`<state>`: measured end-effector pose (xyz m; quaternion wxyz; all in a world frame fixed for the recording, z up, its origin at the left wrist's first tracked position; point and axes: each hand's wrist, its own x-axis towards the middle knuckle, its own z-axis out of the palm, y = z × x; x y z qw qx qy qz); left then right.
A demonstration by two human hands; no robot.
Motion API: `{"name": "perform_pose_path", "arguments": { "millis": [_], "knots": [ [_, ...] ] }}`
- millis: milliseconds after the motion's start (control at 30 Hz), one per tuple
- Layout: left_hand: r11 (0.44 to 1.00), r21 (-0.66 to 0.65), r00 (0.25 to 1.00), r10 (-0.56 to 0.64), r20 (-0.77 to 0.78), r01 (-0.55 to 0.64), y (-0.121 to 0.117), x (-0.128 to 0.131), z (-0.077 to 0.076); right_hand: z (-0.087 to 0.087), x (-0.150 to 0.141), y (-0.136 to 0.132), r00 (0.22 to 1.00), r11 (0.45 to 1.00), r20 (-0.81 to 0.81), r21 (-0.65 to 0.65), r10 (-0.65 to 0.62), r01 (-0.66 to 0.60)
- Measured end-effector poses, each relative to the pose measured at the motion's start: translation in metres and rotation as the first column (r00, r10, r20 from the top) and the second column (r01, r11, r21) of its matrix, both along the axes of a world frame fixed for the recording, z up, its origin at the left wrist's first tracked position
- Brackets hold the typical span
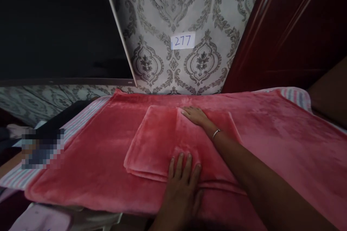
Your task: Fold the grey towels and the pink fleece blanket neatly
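A folded pink plush cloth (151, 140) lies on a larger spread pink plush blanket (94, 151). My left hand (183, 180) rests palm down on the near part of the folded cloth, its fingers stretched forward and slightly apart. Farther back, my right hand (195, 116) lies flat near the cloth's far edge, next to a lengthwise crease; a thin bracelet (216, 133) circles that wrist. Neither hand grips the fabric. Layered edges show along the near side of the folded cloth, partly hidden by my left hand and right forearm.
Striped fabric (78, 121) shows from under the blanket at left and far right. Behind stand a dark screen (62, 25), a patterned wall with a "277" paper label (183, 40) and a dark red glossy panel (284, 32). A pale pink object (43, 218) sits below the front left edge.
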<state>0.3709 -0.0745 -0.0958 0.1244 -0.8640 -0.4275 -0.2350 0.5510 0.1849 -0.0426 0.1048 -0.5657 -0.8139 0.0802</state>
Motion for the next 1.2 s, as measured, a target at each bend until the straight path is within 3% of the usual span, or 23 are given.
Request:
{"name": "perform_pose_path", "arguments": {
  "millis": [267, 400, 467, 533, 633, 700, 767, 1000, 1200],
  "knots": [
    [0.999, -0.029, 1.000, -0.019, 0.015, 0.019, -0.002, 0.000, 0.004, 0.001, 0.001, -0.003, 1.000, 0.999, -0.003, 0.038, 0.005, -0.005],
    [0.998, 0.007, 0.997, -0.061, 0.056, 0.061, 0.003, -0.015, 0.019, 0.017, -0.007, -0.014, 0.999, 0.997, 0.027, 0.060, -0.040, 0.038],
    [1.000, 0.010, 0.996, -0.010, 0.088, 0.009, 0.007, -0.028, 0.027, 0.027, -0.020, -0.032, 0.995, 0.989, 0.034, 0.108, 0.095, -0.098],
    [0.996, 0.006, 0.990, 0.084, 0.114, -0.086, 0.010, -0.039, 0.029, 0.033, -0.040, -0.057, 0.951, 0.940, 0.042, 0.140, 0.307, -0.310],
    [0.980, 0.006, 0.975, 0.195, 0.109, -0.197, 0.011, -0.048, 0.018, 0.031, -0.071, -0.088, 0.831, 0.826, 0.042, 0.087, 0.555, -0.557],
    [0.975, 0.002, 0.972, 0.219, 0.083, -0.220, 0.009, -0.049, 0.008, 0.026, -0.087, -0.091, 0.780, 0.779, 0.048, 0.037, 0.624, -0.626],
    [0.975, -0.005, 0.973, 0.220, 0.065, -0.220, 0.007, -0.049, 0.001, 0.021, -0.096, -0.075, 0.784, 0.785, 0.065, 0.017, 0.618, -0.620],
    [0.976, -0.045, 0.974, 0.216, 0.070, -0.213, 0.007, -0.049, -0.001, 0.005, -0.108, 0.027, 0.908, 0.909, 0.045, -0.004, 0.417, -0.417],
    [0.977, -0.023, 0.973, 0.213, 0.090, -0.212, 0.012, -0.047, -0.018, -0.012, -0.110, 0.073, 0.957, 0.949, 0.021, -0.143, 0.288, -0.282]
  ]
}}
